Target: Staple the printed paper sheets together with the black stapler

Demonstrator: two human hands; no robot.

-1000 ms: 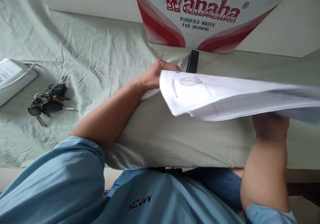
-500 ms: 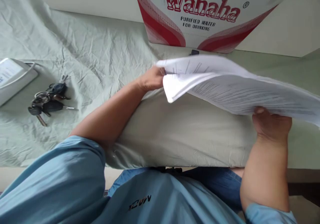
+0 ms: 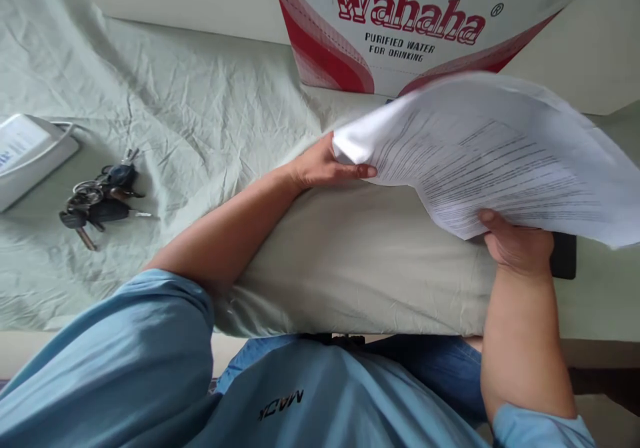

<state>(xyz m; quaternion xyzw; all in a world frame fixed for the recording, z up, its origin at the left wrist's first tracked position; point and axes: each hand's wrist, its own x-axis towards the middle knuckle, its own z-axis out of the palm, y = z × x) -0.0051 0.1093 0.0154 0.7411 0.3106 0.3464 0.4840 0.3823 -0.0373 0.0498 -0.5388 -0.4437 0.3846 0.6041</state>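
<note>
A stack of printed white paper sheets (image 3: pixel 490 155) is raised at a tilt above the table, its printed side toward me. My right hand (image 3: pixel 515 245) grips the lower edge of the sheets from beneath, thumb on the front. My left hand (image 3: pixel 325 167) lies at the stack's left corner, with the thumb touching the paper's edge and the fingers hidden behind it. A pale green cloth (image 3: pixel 350 261) covers the table (image 3: pixel 30 351) under both hands.
A white and red Wahaha water carton (image 3: pixel 400 28) stands at the back. A bunch of keys (image 3: pixel 97 198) and a white device (image 3: pixel 30 158) lie at the left. A dark flat object (image 3: pixel 564 256) peeks out beside my right hand.
The paper stack has swung from nearly flat up to a steep tilt that shows its printed face. My right hand rose with it. The dark item by the carton is now hidden.
</note>
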